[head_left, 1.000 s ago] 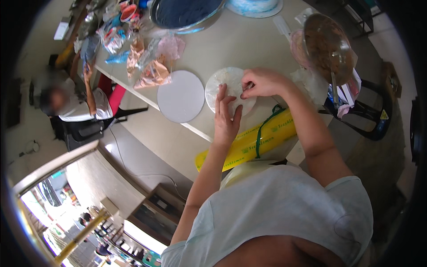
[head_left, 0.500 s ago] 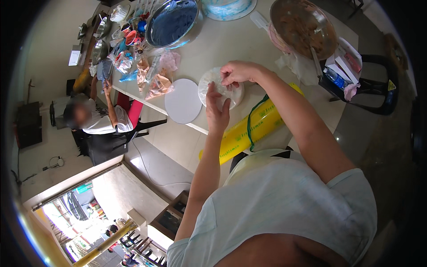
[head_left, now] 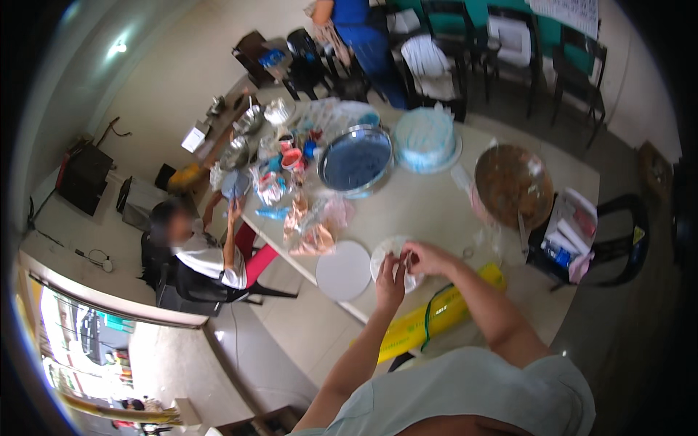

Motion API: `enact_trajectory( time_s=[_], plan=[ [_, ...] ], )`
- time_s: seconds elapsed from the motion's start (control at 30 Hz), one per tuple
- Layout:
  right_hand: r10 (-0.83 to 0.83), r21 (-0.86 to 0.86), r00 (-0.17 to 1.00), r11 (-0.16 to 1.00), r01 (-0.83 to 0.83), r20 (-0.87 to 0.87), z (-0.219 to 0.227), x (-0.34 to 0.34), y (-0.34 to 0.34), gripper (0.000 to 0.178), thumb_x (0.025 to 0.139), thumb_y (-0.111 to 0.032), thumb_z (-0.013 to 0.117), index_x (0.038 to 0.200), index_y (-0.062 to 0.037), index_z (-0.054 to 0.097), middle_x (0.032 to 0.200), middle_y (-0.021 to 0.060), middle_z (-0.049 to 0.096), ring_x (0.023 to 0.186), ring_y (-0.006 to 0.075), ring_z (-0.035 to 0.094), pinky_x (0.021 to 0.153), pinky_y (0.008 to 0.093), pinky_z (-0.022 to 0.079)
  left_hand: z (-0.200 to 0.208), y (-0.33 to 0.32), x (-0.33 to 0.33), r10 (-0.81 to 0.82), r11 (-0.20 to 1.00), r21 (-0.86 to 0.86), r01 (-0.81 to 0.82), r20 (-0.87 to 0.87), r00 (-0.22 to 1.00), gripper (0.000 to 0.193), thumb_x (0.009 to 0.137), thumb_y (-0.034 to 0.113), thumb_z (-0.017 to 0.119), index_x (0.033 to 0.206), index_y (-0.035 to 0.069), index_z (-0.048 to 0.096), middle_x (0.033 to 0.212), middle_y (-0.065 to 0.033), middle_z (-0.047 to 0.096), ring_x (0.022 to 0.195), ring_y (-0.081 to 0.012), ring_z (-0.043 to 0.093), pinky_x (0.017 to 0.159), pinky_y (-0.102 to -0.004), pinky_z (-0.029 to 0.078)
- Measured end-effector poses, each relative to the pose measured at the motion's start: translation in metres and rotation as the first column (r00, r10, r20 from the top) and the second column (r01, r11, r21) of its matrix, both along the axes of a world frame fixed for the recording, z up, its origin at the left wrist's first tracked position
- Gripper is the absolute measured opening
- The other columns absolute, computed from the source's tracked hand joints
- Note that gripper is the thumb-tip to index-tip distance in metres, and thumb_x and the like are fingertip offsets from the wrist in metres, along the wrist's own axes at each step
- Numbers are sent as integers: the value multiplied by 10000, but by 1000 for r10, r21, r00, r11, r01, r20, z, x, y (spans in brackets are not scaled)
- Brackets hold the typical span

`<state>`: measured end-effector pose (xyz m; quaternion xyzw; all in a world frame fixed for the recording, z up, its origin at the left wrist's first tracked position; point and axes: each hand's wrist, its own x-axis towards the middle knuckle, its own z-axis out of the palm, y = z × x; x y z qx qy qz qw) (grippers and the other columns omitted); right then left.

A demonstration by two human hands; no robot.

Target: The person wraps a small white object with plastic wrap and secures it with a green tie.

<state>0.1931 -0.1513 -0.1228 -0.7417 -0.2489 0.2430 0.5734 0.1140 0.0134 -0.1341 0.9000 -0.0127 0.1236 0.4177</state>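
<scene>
White disc [head_left: 378, 263], likely light, so I'd take its rim; left hand [head_left: 390, 285] and right hand [head_left: 430, 259] bunch over it, pinching what I can't tell.

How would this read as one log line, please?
left hand: over white disc | right hand: over same disc | disc's left: pale round board | nearer body: yellow roll

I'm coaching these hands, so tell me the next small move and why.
Probably ease the bare right hand slightly away from the bare left hand: they crowd together over the white round disc, covering part of it and hiding anything between them.
</scene>
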Motion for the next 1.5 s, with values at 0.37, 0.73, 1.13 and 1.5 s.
enact_trajectory(
  time_s=[0.37, 0.73, 1.13, 1.5],
  plan=[
    [-306, -9, 921, 950, 313, -240, -10, -11, -32, 299, 786, 15, 737, 1060, -20, 621, 845, 49, 661, 707, 119, 603, 621, 278, 488, -12, -17, 4, 8, 994, -112, 4, 106, 994, 184, 1014, 141, 528, 1174, 55, 496, 1273, -263, 610, 1154, -469, 589, 935, -497, 491],
    [-334, -148, 860, 942, 300, -385, 2, -12, -36, 163, 839, -27, 739, 986, 30, 700, 788, 42, 661, 645, 108, 556, 579, 266, 445, 11, -20, -3, 42, 963, -262, -61, -76, 996, 162, 1031, 96, 465, 1179, 31, 453, 1313, -279, 550, 1270, -474, 490, 1019, -513, 434],
    [-97, 74, 942, 989, 127, -322, -1, -5, -28, 102, 904, -70, 682, 993, -19, 677, 895, 17, 676, 814, 103, 578, 778, 252, 468, 2, -20, -6, 4, 965, -263, -24, -74, 997, 200, 1013, 60, 474, 1199, 14, 417, 1417, -304, 470, 1369, -461, 403, 1099, -471, 403],
    [-142, 163, 893, 959, 231, -427, 10, -7, -21, 176, 854, 36, 612, 1007, -51, 624, 860, 31, 669, 752, 102, 610, 648, 238, 465, 14, -12, -4, -84, 981, -182, 65, -96, 992, 355, 999, 201, 551, 1285, 0, 486, 1335, -244, 536, 1375, -479, 387, 1141, -515, 331]
  ],
)
